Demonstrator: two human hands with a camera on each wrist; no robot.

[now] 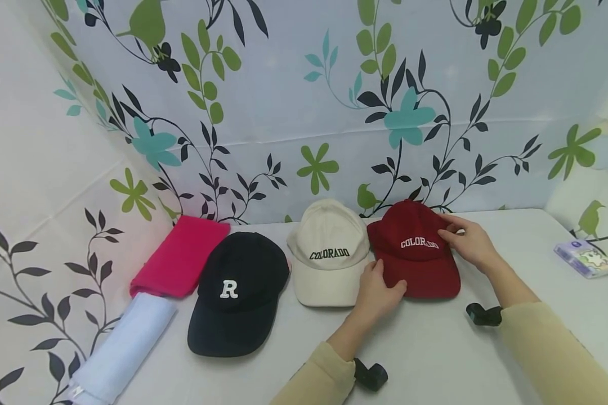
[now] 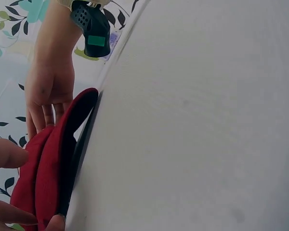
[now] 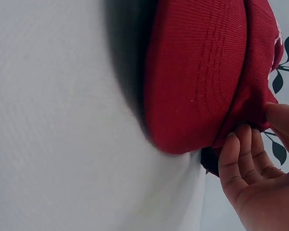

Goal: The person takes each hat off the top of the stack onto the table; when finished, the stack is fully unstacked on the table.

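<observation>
A dark red baseball cap (image 1: 416, 275) lettered COLORADO lies upright on the white table, brim toward me. My left hand (image 1: 377, 295) holds its left side near the brim; in the left wrist view a fingertip (image 2: 55, 223) sits at the brim's edge. On the other side, my right hand (image 1: 468, 242) pinches the crown's lower edge, with the thumb on the outside and fingers (image 3: 231, 151) along the rim. Directly left of the red cap is a cream cap (image 1: 329, 287), also lettered COLORADO. A black cap (image 1: 248, 320) with a white R lies farther left.
Folded pink cloth (image 1: 177, 261) and a rolled light blue cloth (image 1: 124, 349) lie at the left. A small purple and white packet (image 1: 585, 259) is at the far right. Behind the table (image 1: 284, 365) hangs a leaf-patterned curtain (image 1: 278, 112).
</observation>
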